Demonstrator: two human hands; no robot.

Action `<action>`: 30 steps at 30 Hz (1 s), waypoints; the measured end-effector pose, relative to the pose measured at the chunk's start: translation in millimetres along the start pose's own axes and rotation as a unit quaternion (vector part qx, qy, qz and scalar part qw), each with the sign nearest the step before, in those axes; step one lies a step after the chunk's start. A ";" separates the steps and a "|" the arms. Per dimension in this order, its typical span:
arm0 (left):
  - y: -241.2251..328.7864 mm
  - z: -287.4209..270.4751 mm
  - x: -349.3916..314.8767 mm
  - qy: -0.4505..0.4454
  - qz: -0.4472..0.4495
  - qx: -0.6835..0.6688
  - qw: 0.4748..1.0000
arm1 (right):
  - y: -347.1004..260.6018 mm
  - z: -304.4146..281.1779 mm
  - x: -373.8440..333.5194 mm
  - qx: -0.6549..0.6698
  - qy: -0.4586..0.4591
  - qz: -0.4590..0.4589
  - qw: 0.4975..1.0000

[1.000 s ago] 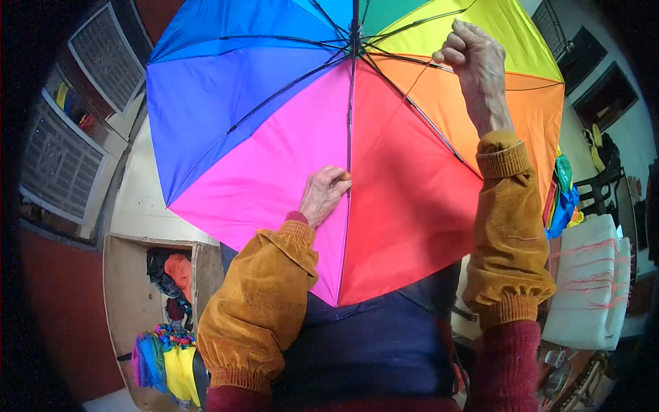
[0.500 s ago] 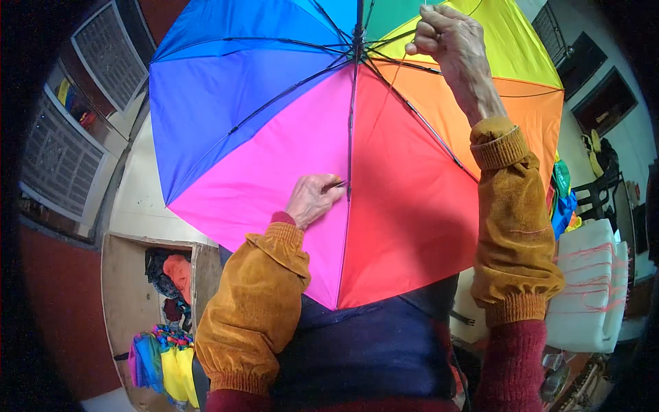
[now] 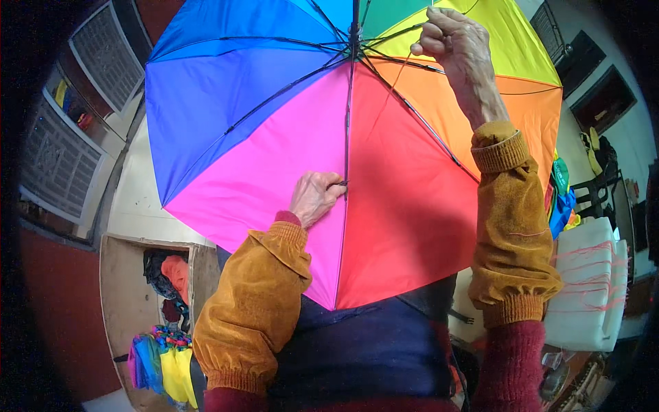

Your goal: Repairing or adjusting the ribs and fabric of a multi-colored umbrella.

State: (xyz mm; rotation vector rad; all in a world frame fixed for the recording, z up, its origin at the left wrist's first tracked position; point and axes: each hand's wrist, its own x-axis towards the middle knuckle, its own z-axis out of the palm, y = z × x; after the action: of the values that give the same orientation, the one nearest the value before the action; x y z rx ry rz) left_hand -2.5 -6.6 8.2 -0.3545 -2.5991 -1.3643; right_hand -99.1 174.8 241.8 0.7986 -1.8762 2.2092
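Right hand point(image 3: 458, 51), one o'clock, has risen slightly, fingers curled, contents unclear, perhaps drawing thread for stitching. Left hand point(image 3: 316, 197), at centre, pinches a slim black rib point(image 3: 347, 130), probably steadying it. Around them spreads the open umbrella point(image 3: 206, 103), smooth, rainbow-panelled fabric, hub point(image 3: 354, 42) at twelve. Eight o'clock: rough wooden box point(image 3: 127, 281).

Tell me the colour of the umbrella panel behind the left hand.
Bright pink; the umbrella panel shows best in the head view.
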 end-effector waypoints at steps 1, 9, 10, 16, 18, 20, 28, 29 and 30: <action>0.8 -0.1 -0.2 0.007 -0.008 -0.012 1.000 | -2.5 -0.7 -0.3 0.009 0.014 -0.004 1.000; 48.8 -37.1 19.1 0.106 -0.100 -0.312 0.939 | 1.8 2.7 -31.1 -0.045 -0.040 0.018 0.998; 67.4 -43.4 23.0 0.091 -0.109 -0.389 0.910 | 7.7 9.4 -41.8 -0.046 -0.084 0.047 0.994; 104.1 -43.9 36.4 -0.125 -0.100 -0.534 0.830 | 26.3 8.7 -65.8 0.001 -0.033 0.110 0.993; 104.6 -50.1 35.2 -0.151 -0.124 -0.537 0.821 | 22.0 -18.0 -63.5 0.050 0.020 0.102 0.993; 103.2 -55.3 34.8 -0.169 -0.130 -0.539 0.815 | 28.5 -73.8 -61.7 0.116 0.019 0.089 0.989; 83.8 -28.7 55.5 -0.048 -0.191 -0.447 0.873 | 25.0 -93.5 -110.7 0.021 0.132 0.121 0.984; 97.4 -22.7 58.3 -0.049 -0.168 -0.472 0.864 | 28.7 -84.3 -114.6 0.016 0.120 0.144 0.982; 114.9 -20.4 57.8 -0.048 -0.147 -0.497 0.854 | 28.2 -68.0 -117.4 0.012 0.121 0.144 0.982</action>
State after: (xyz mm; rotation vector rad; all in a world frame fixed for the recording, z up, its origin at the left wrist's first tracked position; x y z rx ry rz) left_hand -22.9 46.8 125.2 -0.1369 -1.8055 -2.7861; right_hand -32.1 260.4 155.8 0.2528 -1.9476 2.3666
